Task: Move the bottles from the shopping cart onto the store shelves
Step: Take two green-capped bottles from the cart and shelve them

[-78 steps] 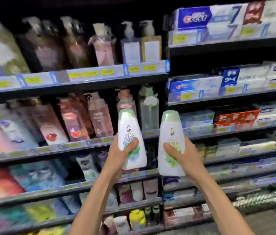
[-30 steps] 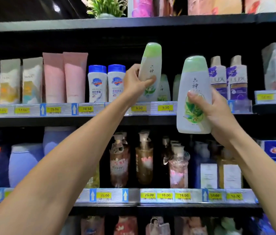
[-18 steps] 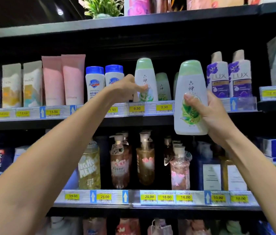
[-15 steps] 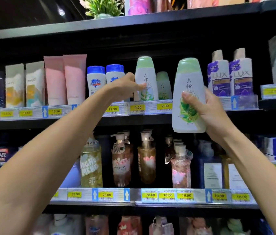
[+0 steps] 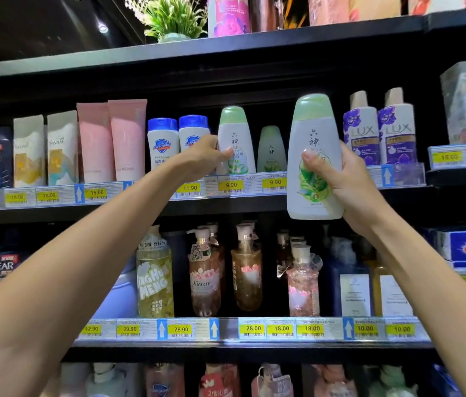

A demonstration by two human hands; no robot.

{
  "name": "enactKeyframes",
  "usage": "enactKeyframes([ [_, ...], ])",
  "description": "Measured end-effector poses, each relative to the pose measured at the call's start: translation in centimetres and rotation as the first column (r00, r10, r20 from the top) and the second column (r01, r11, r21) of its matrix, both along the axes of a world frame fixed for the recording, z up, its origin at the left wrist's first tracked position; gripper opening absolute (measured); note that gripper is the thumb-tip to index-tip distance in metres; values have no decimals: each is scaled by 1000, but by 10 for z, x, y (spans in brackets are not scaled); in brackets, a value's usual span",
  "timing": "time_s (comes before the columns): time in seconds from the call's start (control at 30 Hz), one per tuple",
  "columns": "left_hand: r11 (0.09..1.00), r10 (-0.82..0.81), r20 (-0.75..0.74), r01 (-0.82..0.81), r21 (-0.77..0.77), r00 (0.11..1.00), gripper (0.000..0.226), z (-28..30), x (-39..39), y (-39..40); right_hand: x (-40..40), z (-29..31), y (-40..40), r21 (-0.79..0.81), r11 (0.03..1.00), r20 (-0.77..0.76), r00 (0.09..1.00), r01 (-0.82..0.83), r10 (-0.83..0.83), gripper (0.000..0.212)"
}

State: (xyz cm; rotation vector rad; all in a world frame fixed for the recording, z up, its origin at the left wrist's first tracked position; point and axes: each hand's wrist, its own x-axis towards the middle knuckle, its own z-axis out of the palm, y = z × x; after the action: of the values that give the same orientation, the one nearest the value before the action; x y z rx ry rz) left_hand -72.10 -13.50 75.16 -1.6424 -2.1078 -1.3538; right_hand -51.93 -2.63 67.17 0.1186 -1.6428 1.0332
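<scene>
Centre frame, the left hand curls round a green-capped white bottle standing upright on the shelf above a 9.90 tag. Right of it, the right hand grips a second bottle in the air, beside two LUX bottles. Safeguard bottles stand left.

LUX on purple bottles, Safeguard on blue-capped bottles, 9.90 on shelf price tag

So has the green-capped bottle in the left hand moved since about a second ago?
Yes. The left-hand bottle was tilted in the air above the 9.90 price tag; it has come down and stands upright on the shelf, with the left hand on it.
</scene>
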Motion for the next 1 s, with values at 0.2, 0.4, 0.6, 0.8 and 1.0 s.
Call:
enactKeyframes([
  [0.2,949,252,-241,-191,251,937,25,-20,9,4,1,3,-1,-1,1000,-3,1000,15,-15,51],
  [0.4,878,407,-834,91,469,373,33,-59,6,0,6,29,11,29,994,-35,994,106,-105,42],
  [0.6,969,188,-982,169,179,-36,39,-62,-9,19,-6,71,25,65,984,-98,982,168,-161,36],
  [0.8,949,223,-970,249,193,-97,37,-66,-20,24,-38,89,41,9,980,-26,980,198,-198,43],
  [1.0,940,236,-970,270,210,-66,36,-68,-20,25,-66,82,54,-28,949,245,923,313,-297,45],
])
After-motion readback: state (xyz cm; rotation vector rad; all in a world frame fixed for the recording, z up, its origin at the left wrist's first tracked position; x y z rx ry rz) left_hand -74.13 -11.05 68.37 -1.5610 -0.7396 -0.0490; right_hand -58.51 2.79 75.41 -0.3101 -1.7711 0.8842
